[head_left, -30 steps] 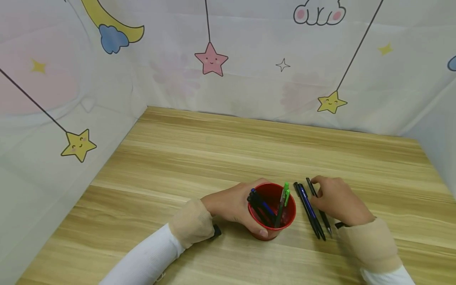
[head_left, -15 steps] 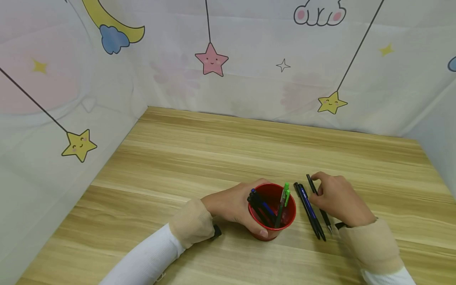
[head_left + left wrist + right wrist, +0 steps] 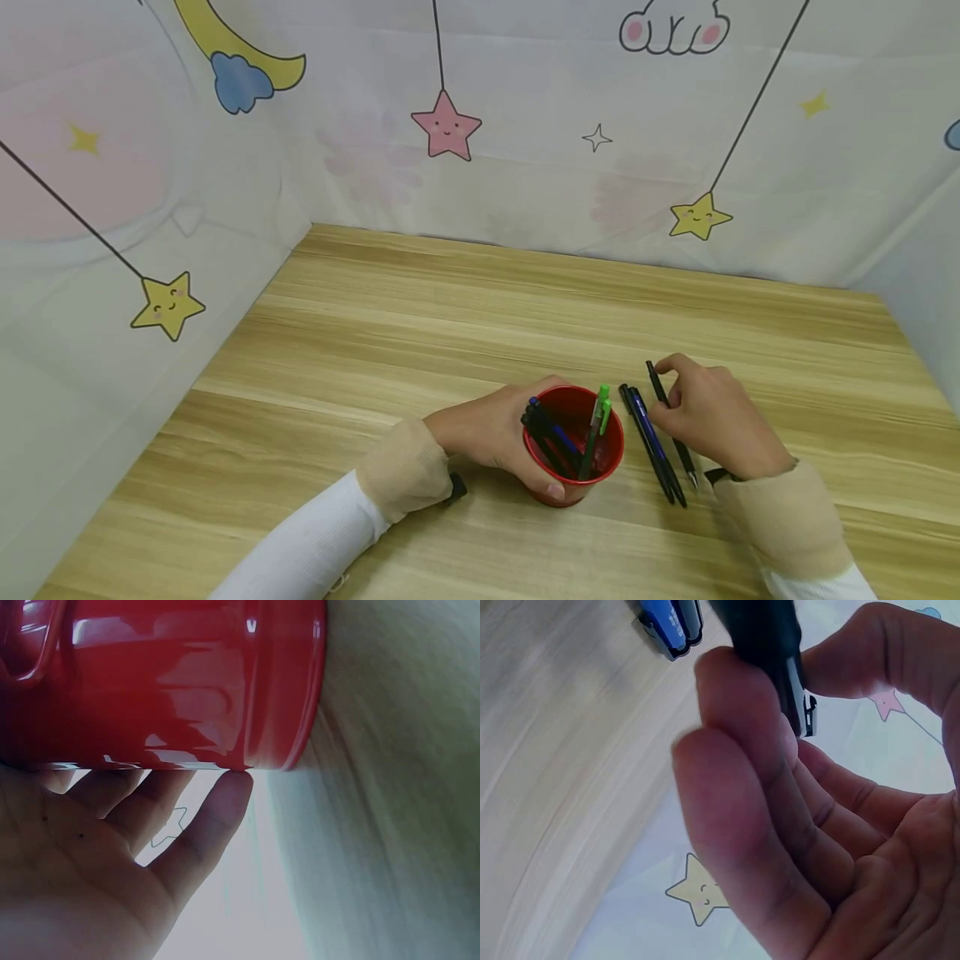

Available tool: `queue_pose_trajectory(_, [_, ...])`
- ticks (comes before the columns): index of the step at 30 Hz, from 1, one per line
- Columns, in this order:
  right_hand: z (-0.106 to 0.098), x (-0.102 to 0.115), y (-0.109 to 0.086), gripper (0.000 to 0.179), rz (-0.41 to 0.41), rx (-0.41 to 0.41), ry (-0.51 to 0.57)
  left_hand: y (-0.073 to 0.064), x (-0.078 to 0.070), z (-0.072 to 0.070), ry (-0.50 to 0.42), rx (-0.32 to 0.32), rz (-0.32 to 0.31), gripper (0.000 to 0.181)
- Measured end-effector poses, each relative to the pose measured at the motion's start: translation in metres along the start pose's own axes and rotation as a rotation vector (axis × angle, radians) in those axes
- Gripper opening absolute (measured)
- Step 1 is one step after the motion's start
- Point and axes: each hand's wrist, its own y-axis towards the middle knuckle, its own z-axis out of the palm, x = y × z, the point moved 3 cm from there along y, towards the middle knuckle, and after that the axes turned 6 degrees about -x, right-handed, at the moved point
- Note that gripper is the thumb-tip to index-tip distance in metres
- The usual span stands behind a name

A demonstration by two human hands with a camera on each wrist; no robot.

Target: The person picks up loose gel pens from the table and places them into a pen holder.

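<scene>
My left hand [image 3: 495, 429] grips the side of a red cup [image 3: 564, 495], thumb at the near side. Inside the cup lean several pens, dark ones with blue parts [image 3: 553, 435] at the left and one with a green clip [image 3: 602, 411] at the right. To the right of the cup, my right hand [image 3: 712, 417] pinches a black pen [image 3: 658, 385] between thumb and fingers, its metal tip pointing toward me. The right wrist view shows this pen [image 3: 769, 637] close up. In the left wrist view, fingers [image 3: 217, 810] touch the cup's red wall [image 3: 165, 690].
Two pens, black and blue [image 3: 651, 437], lie side by side on the wooden table [image 3: 450, 325] between the cup and my right hand. Printed cloth walls [image 3: 525, 192] with stars enclose the table at the back and sides.
My right hand and the black pen have shifted slightly away from me. The left hand, the cup and the two pens lying on the table have stayed where they were.
</scene>
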Motion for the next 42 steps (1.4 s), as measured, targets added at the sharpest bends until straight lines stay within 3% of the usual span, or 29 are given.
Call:
queue_pose_trajectory(20, [-0.0054,0.0019,0.0003,0.044,-0.013,-0.058,-0.007,0.0000,0.0006,-0.0002,0.040,-0.012,-0.001,0.085])
queue_pose_trajectory(42, [-0.0090,0.0082,-0.0049,0.040,-0.020,-0.186,0.045,-0.0011,0.0016,-0.0005,0.045,-0.003,0.002,0.083])
